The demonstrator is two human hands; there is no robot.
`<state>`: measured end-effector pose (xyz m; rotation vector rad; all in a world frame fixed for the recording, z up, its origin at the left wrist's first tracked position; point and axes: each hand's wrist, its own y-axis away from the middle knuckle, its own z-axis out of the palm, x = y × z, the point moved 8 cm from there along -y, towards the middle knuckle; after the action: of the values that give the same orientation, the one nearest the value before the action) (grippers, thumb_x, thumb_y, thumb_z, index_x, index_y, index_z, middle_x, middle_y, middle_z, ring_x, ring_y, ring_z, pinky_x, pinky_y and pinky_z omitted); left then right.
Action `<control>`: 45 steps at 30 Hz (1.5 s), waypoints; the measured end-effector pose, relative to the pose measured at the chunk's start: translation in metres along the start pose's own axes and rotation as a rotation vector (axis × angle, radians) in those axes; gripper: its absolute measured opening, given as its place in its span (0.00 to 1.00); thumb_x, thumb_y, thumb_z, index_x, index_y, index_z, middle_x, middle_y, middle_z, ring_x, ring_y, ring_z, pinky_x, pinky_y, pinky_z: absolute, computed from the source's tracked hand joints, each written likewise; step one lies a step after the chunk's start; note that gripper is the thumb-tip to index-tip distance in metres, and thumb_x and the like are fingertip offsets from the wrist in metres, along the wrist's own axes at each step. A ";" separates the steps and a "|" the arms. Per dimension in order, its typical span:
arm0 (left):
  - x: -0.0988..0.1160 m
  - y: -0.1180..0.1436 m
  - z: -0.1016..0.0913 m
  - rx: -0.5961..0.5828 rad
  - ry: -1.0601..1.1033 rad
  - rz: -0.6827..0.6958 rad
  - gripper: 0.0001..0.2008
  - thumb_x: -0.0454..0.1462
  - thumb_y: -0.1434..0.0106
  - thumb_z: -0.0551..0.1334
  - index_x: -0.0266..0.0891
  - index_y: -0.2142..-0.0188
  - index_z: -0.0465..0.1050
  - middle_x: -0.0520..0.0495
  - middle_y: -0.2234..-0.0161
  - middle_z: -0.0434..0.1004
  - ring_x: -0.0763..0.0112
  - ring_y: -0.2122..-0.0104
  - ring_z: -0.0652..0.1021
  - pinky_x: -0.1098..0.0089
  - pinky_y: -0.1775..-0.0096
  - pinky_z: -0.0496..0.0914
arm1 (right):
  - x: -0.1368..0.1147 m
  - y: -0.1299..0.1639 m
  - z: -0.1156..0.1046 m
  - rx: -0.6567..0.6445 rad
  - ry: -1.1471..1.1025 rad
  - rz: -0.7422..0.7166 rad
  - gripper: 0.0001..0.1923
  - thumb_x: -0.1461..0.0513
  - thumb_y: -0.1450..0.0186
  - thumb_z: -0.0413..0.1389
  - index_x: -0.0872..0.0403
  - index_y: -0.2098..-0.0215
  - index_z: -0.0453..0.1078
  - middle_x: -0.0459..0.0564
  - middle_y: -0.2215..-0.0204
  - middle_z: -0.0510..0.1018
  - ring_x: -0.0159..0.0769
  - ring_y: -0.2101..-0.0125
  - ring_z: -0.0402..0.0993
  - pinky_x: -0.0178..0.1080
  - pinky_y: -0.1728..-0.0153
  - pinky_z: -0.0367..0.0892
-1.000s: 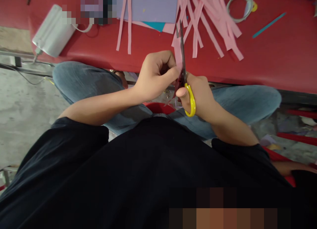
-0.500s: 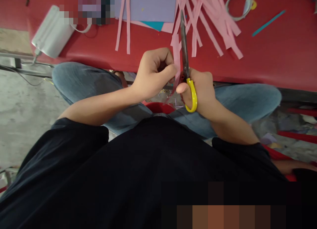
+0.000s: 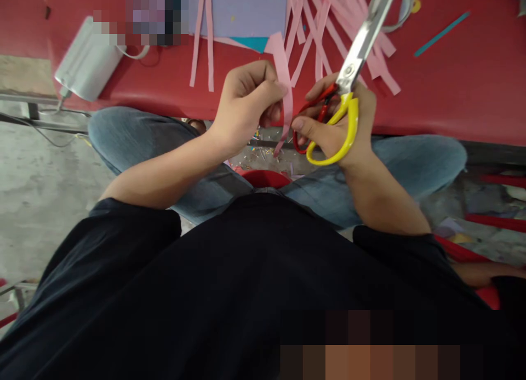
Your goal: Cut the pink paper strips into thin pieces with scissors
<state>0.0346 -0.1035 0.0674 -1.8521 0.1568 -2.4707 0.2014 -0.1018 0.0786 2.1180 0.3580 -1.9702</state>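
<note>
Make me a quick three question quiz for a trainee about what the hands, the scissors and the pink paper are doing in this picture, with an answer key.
1. True or false: the right hand holds the scissors with the blades pointing up and away from the pink strip.
2. Which hand pinches the pink strip? A) left hand B) right hand C) neither
3. Fill in: the loose pink strips lie on the ____ table.

Key
1. True. The blades angle up to the right, clear of the strip.
2. A. Thumb and fingers grip it near its top.
3. Red.
</note>
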 end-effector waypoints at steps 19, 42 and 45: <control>0.047 -0.053 -0.063 0.239 0.011 0.151 0.13 0.46 0.48 0.68 0.49 0.76 0.64 0.60 0.82 0.61 0.81 0.84 0.60 0.67 0.80 0.49 | 0.037 0.009 0.023 -0.140 0.027 0.114 0.24 0.46 0.42 0.78 0.43 0.56 0.75 0.42 0.74 0.85 0.44 0.75 0.84 0.49 0.72 0.82; -0.048 -0.002 0.003 -0.406 0.073 -0.644 0.33 0.63 0.27 0.61 0.39 0.75 0.74 0.48 0.84 0.71 0.74 0.84 0.70 0.72 0.84 0.60 | -0.002 0.005 -0.016 -0.124 0.702 -0.520 0.16 0.46 0.29 0.66 0.40 0.47 0.82 0.48 0.61 0.89 0.45 0.62 0.85 0.52 0.54 0.78; -0.046 0.013 0.015 -0.503 0.084 -0.667 0.27 0.57 0.31 0.71 0.36 0.71 0.80 0.44 0.79 0.79 0.73 0.83 0.75 0.75 0.82 0.67 | 0.006 -0.004 -0.026 -0.170 0.900 -0.503 0.17 0.43 0.26 0.62 0.36 0.44 0.82 0.49 0.66 0.88 0.48 0.63 0.81 0.56 0.52 0.75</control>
<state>0.0615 -0.1127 0.0263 -2.2849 0.2056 -3.1916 0.2254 -0.0891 0.0748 2.8565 1.2469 -0.9427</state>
